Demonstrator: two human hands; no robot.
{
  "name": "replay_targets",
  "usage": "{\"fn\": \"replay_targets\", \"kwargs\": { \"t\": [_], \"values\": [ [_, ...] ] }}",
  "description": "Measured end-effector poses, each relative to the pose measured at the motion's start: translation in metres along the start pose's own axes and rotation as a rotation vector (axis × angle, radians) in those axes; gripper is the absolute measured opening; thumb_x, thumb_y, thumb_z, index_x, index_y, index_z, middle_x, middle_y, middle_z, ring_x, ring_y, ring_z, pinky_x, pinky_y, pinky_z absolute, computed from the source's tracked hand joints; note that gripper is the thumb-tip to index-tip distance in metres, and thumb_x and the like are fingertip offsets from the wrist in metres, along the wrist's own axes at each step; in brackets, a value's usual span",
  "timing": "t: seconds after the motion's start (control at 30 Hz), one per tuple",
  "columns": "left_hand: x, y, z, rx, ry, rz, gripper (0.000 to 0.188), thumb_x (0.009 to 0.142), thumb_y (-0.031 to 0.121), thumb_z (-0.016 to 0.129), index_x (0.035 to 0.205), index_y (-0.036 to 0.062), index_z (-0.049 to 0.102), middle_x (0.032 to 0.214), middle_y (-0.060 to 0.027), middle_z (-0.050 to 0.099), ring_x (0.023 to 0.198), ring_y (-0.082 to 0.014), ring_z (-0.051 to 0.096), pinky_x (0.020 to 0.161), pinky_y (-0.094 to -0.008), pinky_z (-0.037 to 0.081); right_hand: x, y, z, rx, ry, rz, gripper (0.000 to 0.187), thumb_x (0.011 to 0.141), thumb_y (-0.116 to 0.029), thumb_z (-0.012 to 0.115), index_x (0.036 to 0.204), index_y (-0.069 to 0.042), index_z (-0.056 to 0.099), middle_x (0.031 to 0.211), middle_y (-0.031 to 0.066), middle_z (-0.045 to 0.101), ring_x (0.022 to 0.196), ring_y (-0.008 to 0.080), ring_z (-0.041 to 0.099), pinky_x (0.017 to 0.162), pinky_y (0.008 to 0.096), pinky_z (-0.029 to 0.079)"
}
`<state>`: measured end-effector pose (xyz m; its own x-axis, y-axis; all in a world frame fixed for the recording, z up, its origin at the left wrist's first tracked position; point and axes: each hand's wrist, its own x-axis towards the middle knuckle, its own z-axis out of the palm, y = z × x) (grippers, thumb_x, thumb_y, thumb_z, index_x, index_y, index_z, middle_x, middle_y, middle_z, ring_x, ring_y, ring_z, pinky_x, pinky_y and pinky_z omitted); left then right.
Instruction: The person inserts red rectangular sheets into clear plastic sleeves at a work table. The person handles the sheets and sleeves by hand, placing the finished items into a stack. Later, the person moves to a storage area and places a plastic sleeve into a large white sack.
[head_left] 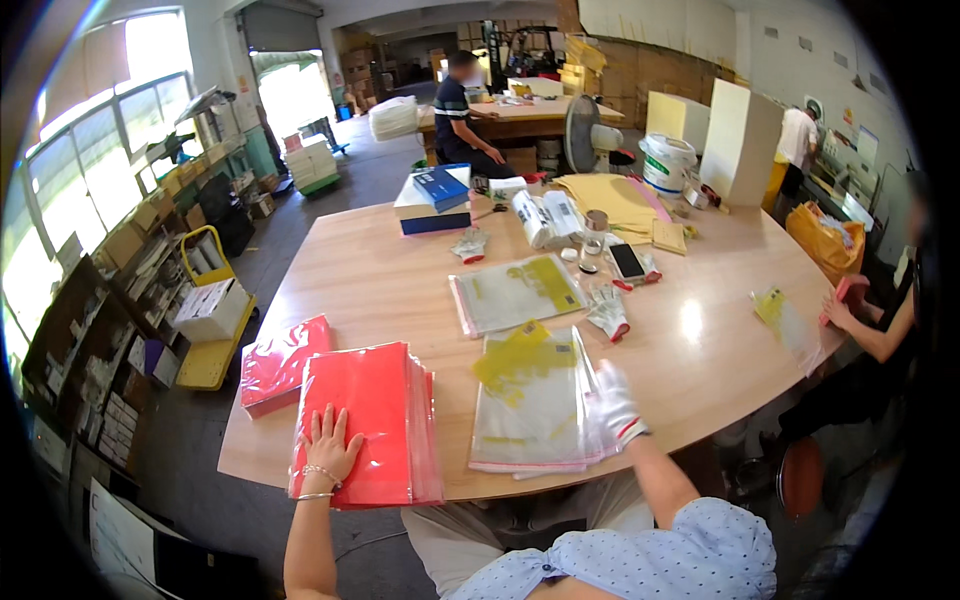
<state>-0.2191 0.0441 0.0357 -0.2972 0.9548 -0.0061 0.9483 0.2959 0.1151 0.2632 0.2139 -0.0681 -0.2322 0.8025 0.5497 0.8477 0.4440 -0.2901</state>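
Note:
My left hand [329,442] is bare and lies flat, fingers spread, on top of a stack of red folders in clear bags [375,415] at the table's near edge. My right hand [613,400] wears a white glove with a red cuff and rests on a pile of clear plastic bags with yellow labels [530,400] to the right of the red stack. Whether it pinches the top bag is hard to tell. A second, lower red stack [280,362] sits to the left.
On the wooden table [400,290] lie another clear bag [515,290], white gloves [607,310], a phone [627,260], a jar, rolled papers, blue boxes [438,195]. A person sits at the right edge [870,325]; another sits at a far table [462,115]. Shelves and a yellow cart stand left.

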Motion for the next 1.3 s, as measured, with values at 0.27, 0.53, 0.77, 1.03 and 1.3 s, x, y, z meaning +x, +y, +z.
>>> {"fn": "replay_targets", "kwargs": {
  "t": [0.27, 0.53, 0.77, 1.03, 1.3],
  "values": [
    [-0.042, 0.081, -0.025, -0.566, 0.667, 0.387, 0.035, 0.087, 0.018, 0.049, 0.119, 0.0027, 0.049, 0.126, -0.0222, 0.042, 0.115, -0.0384, 0.041, 0.096, -0.0502, 0.032, -0.077, 0.045, -0.055, -0.096, -0.181, 0.008, 0.025, 0.071, -0.023, 0.058, 0.091, -0.009, 0.056, 0.12, 0.0128, 0.048, 0.111, 0.034, 0.041, 0.092, 0.049, 0.032],
    [-0.005, 0.235, 0.154, -0.24, 0.003, -0.034, 0.061, 0.085, 0.034, 0.051, 0.128, -0.0066, 0.033, 0.137, -0.0255, 0.027, 0.126, -0.0379, 0.027, 0.103, -0.0475, 0.022, -0.095, 0.037, -0.052, 0.405, 0.088, 0.143, 0.027, 0.075, -0.022, 0.058, 0.1, -0.009, 0.06, 0.109, 0.0039, 0.058, 0.104, 0.0256, 0.051, 0.097, 0.0463, 0.033],
    [-0.011, 0.211, 0.223, -1.098, -0.145, 0.084, 0.087, 0.079, 0.039, 0.061, 0.135, -0.0095, 0.016, 0.142, -0.0276, 0.015, 0.132, -0.0376, 0.015, 0.109, -0.0409, 0.014, -0.09, 0.03, -0.06, 0.231, -0.075, -0.027, 0.027, 0.077, -0.023, 0.058, 0.1, -0.009, 0.059, 0.106, 0.0056, 0.06, 0.103, 0.0254, 0.052, 0.096, 0.0473, 0.032],
    [-0.016, 0.248, 0.192, -0.647, 0.029, 0.078, 0.089, 0.075, 0.035, 0.066, 0.135, -0.0073, 0.017, 0.143, -0.0267, 0.014, 0.134, -0.0343, 0.011, 0.109, -0.0397, 0.013, -0.09, 0.02, -0.065, 0.317, 0.064, 0.008, 0.012, 0.077, -0.017, 0.057, 0.086, -0.01, 0.057, 0.089, 0.0062, 0.059, 0.088, 0.0257, 0.054, 0.088, 0.0387, 0.037],
    [0.009, 0.243, 0.244, -0.917, -0.069, -0.043, 0.086, 0.077, 0.037, 0.065, 0.136, -0.0055, 0.019, 0.143, -0.0213, 0.018, 0.134, -0.0292, 0.015, 0.109, -0.0376, 0.012, -0.082, 0.047, -0.054, 0.429, -0.274, 0.111, 0.02, 0.079, -0.017, 0.057, 0.097, -0.008, 0.059, 0.095, 0.0088, 0.061, 0.088, 0.0258, 0.056, 0.086, 0.0345, 0.039]
  ]
}}
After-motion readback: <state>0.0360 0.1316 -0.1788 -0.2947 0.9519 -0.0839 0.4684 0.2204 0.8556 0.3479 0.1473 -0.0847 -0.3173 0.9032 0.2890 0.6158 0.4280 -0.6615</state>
